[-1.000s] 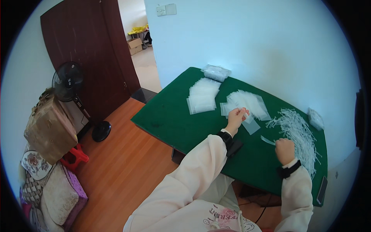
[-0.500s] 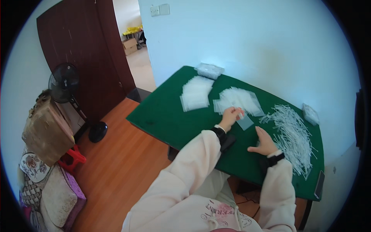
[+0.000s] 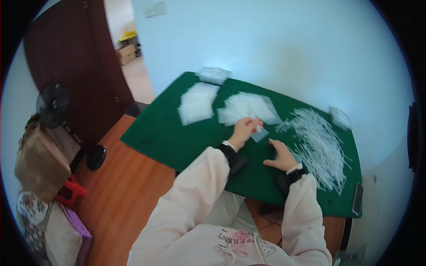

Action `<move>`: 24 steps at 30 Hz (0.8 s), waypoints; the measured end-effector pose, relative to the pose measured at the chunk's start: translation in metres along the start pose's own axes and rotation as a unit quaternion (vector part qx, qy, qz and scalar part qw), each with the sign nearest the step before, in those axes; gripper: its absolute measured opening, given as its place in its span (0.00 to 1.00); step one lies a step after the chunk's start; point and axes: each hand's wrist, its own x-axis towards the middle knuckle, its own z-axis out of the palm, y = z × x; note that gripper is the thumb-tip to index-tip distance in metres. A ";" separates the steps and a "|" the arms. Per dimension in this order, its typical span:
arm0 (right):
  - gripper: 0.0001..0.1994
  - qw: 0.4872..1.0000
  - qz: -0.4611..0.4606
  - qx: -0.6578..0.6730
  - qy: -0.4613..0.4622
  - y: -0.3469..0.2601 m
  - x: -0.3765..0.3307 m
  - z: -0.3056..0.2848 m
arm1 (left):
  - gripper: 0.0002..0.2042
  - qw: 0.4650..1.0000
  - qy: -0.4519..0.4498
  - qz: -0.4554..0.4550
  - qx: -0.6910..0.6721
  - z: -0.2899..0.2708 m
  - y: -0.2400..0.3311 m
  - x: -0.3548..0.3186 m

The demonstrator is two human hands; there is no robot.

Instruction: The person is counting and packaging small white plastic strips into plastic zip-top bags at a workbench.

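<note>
Left hand [image 3: 243, 129] pinching small clear plastic bag [image 3: 259, 133] on green felt table [image 3: 177, 133]. Right hand [image 3: 280, 156] released, flat, fingers spread. Thin white strips [image 3: 319, 146] heaped at 3 o'clock.

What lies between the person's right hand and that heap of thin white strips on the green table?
Nothing visible does. The right hand rests on the green table just beside the heap of white strips, with only bare cloth between them. The left hand holds a small clear bag off to the other side.
</note>
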 end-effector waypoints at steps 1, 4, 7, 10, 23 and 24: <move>0.45 1.000 -0.003 0.010 0.001 0.001 0.000 -0.003 | 0.10 1.000 0.006 0.001 0.010 0.003 0.001 0.001; 0.45 1.000 0.006 0.017 0.010 0.002 0.002 -0.009 | 0.10 1.000 0.011 0.025 0.007 -0.001 0.008 0.000; 0.46 1.000 0.026 -0.003 0.012 0.007 -0.001 -0.020 | 0.11 1.000 0.002 0.013 0.003 0.006 0.012 0.001; 0.47 0.999 0.028 -0.022 0.009 0.012 -0.008 -0.023 | 0.12 1.000 0.013 -0.012 0.002 0.018 0.014 -0.007; 0.40 0.996 0.021 -0.088 -0.009 -0.009 -0.012 -0.030 | 0.13 0.999 0.039 0.012 -0.020 0.025 0.008 -0.016; 0.40 0.996 0.016 -0.089 -0.016 -0.011 -0.011 -0.032 | 0.13 0.999 0.042 0.015 -0.018 0.027 0.009 -0.016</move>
